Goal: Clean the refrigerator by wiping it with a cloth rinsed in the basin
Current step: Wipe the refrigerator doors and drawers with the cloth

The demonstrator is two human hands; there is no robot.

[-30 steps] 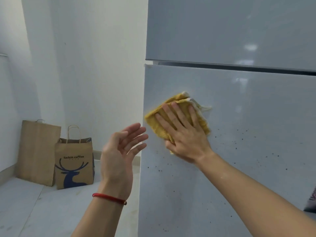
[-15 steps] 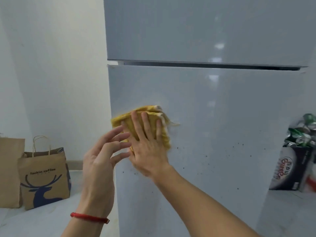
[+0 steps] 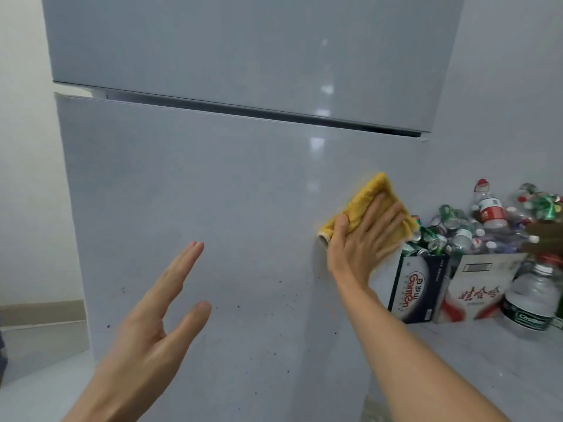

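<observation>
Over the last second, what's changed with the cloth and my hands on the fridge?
The right hand swept the folded yellow cloth from the left edge of the grey refrigerator's lower door to its right edge. It still presses flat; the left hand stays open, off the door. Dark specks remain lower down.

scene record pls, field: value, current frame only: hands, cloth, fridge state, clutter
right hand: flat, fingers straight, presses the yellow cloth on the lower door near its right edge
left hand: open, holds nothing, raised in front of the door
refrigerator: grey, two doors, both closed
dirt: dark specks across the lower part of the lower door
clutter: boxes of cans and bottles on the floor to the right, water bottle beside them
basin: not in view
</observation>
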